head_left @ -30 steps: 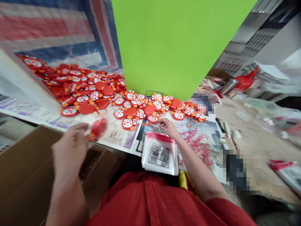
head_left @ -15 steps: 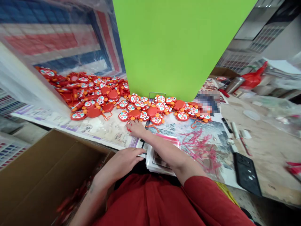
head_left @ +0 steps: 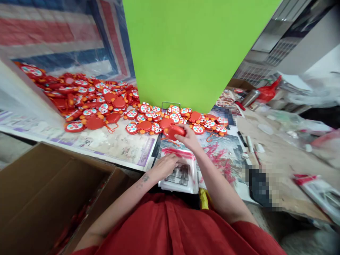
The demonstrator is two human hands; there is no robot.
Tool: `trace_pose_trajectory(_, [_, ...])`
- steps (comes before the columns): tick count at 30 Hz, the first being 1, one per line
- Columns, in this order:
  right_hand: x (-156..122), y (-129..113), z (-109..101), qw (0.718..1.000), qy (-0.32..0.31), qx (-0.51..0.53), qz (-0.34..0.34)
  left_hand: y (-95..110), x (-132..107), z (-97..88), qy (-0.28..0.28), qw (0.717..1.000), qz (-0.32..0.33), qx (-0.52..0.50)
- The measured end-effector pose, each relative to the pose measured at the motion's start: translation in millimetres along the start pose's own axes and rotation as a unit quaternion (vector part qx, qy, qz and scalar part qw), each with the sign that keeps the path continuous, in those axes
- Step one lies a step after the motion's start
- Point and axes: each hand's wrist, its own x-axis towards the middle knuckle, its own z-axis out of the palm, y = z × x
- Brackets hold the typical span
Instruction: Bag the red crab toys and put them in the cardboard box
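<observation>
The hands are apart. The right hand (head_left: pixel 188 138) clamps a red toy (head_left: pixel 175 132) at 12 o'clock, while the left hand (head_left: pixel 165 167) rests on a stack of plastic bags (head_left: pixel 178 186), whose printed card (head_left: pixel 177 174) is too small to read. More toys (head_left: pixel 106 105) spread towards 11 o'clock across the desk (head_left: pixel 124 150), and an open cardboard box (head_left: pixel 53 202) sits past its near edge at 7 o'clock.
</observation>
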Motion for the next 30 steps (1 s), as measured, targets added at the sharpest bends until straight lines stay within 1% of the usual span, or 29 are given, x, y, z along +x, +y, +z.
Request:
trace_pose_trajectory(2, [-24.8, -2.6, -27.8, 0.995, 0.042, 0.069, 0.052, -1.3, 15.5, 15.4, 0.02, 0.998, -0.034, 0.044])
trace_pose_trajectory(3, [-38.2, -3.6, -38.2, 0.99, 0.061, 0.098, 0.077, -1.2, 22.0, 22.0, 0.027, 0.996, -0.056, 0.069])
trace_pose_trajectory(5, [-64.2, -3.5, -52.3, 0.978, 0.097, 0.14, 0.117, 0.0, 32.1, 32.6, 0.03, 0.99, -0.087, 0.109])
trace_pose_trajectory(8, [-95.0, 2.2, -61.1, 0.959, 0.148, 0.182, 0.157, 2.3, 39.6, 42.6, 0.031, 0.984, -0.102, 0.142])
trace_pose_trajectory(11, [-111.3, 10.8, -62.8, 0.945, 0.178, 0.205, 0.181, 2.3, 40.6, 47.1, 0.048, 0.982, -0.086, 0.162])
trace_pose_trajectory(14, [-115.4, 17.4, -62.7, 0.941, 0.189, 0.203, 0.194, 0.0, 40.8, 48.1, 0.055, 0.981, -0.07, 0.17])
trace_pose_trajectory(18, [-112.5, 21.1, -61.0, 0.936, 0.201, 0.219, 0.189, -4.8, 45.7, 49.1, 0.049, 0.982, -0.082, 0.165])
trace_pose_trajectory(23, [-110.1, 22.2, -57.1, 0.927, 0.211, 0.246, 0.187, -11.7, 50.5, 54.7, 0.08, 0.977, -0.088, 0.175])
trace_pose_trajectory(25, [-110.3, 22.4, -57.0, 0.932, 0.212, 0.225, 0.19, -13.9, 49.2, 57.0, 0.102, 0.976, -0.075, 0.176])
trace_pose_trajectory(27, [-110.3, 22.7, -57.9, 0.942, 0.21, 0.18, 0.191, -15.3, 46.8, 58.5, 0.124, 0.977, -0.052, 0.168])
trace_pose_trajectory(30, [-109.1, 24.6, -58.5, 0.951, 0.197, 0.125, 0.201, -15.9, 43.5, 59.2, 0.14, 0.98, -0.029, 0.136])
